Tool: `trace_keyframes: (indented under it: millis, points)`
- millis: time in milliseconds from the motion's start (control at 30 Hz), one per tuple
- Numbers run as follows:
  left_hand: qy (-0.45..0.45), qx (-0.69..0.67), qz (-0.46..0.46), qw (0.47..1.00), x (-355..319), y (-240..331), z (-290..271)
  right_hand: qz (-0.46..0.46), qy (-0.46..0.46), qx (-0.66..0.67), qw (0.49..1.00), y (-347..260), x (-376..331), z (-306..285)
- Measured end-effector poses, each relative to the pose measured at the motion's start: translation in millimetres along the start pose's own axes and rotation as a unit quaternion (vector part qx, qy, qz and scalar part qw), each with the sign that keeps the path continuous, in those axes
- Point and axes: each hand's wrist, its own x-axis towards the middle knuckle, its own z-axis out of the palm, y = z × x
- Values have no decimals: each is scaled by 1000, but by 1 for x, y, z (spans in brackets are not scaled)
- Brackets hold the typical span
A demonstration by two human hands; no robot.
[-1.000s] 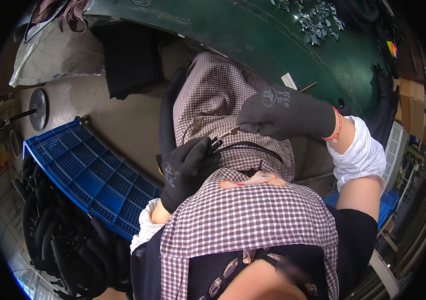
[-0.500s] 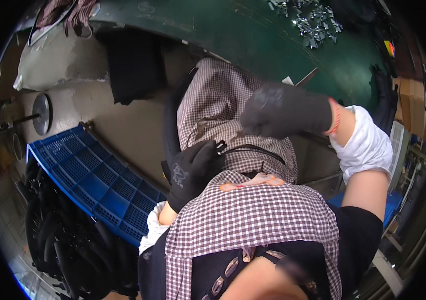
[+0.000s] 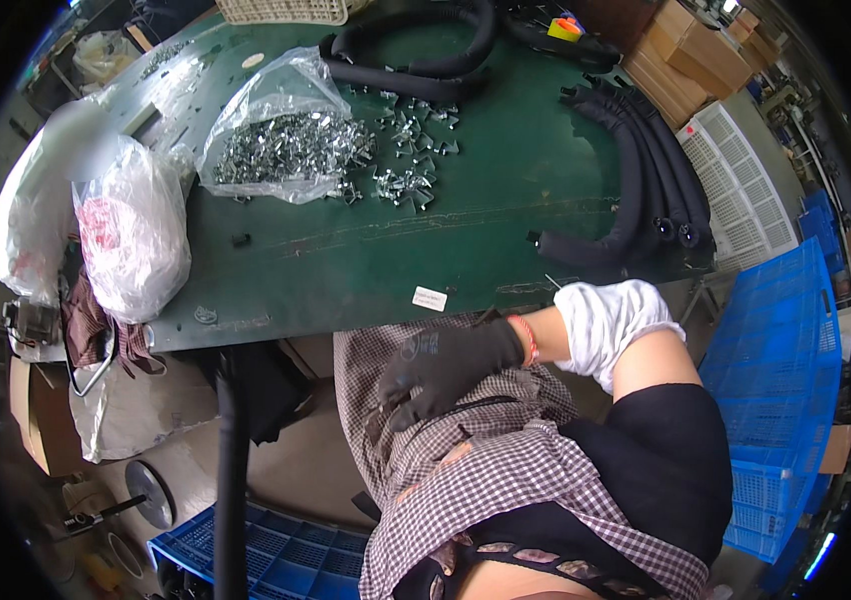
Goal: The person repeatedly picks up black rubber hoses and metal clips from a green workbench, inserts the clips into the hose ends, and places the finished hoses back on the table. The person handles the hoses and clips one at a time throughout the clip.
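Observation:
My right hand [image 3: 446, 368], in a black glove with a white sleeve cuff and a red wristband, lies with fingers spread on the checked apron [image 3: 506, 470] over my lap, just below the edge of the green table [image 3: 366, 260]. Nothing shows in its fingers. My left hand is out of sight. A black hose [image 3: 232, 470] stands upright to the left of my lap. On the table lie a clear bag of metal clips [image 3: 286, 140] and loose clips [image 3: 408, 175] beside it.
Curved black foam hoses [image 3: 641, 190] lie at the table's right end and more [image 3: 416, 60] at the back. White plastic bags [image 3: 131, 235] sit at the left edge. Blue crates stand at the right [image 3: 781, 380] and lower left [image 3: 276, 555]. Cardboard boxes [image 3: 691, 50] are behind.
The view has swung up from my lap to the table. My left hand, earlier on the apron by the hose, is gone from view. My right hand has settled onto the apron.

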Motion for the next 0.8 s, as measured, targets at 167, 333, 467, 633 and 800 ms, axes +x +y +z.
trace_keyframes:
  millis: [167,333,467,633,800]
  points:
    - [-19,-166,56,984,3,16,68,-88,173,214,957,-23,-8,23]
    - [-126,-420,10,899,-30,23,183,-169,474,250,827,3,-49,-8]
    - [-309,-588,-141,734,-98,27,253,-84,642,275,711,-37,-146,-60]
    - [-740,-206,-182,614,-162,33,321,23,721,127,681,-5,-258,-114]
    - [-764,-135,-105,621,-137,-9,323,181,700,176,668,68,-375,-140]
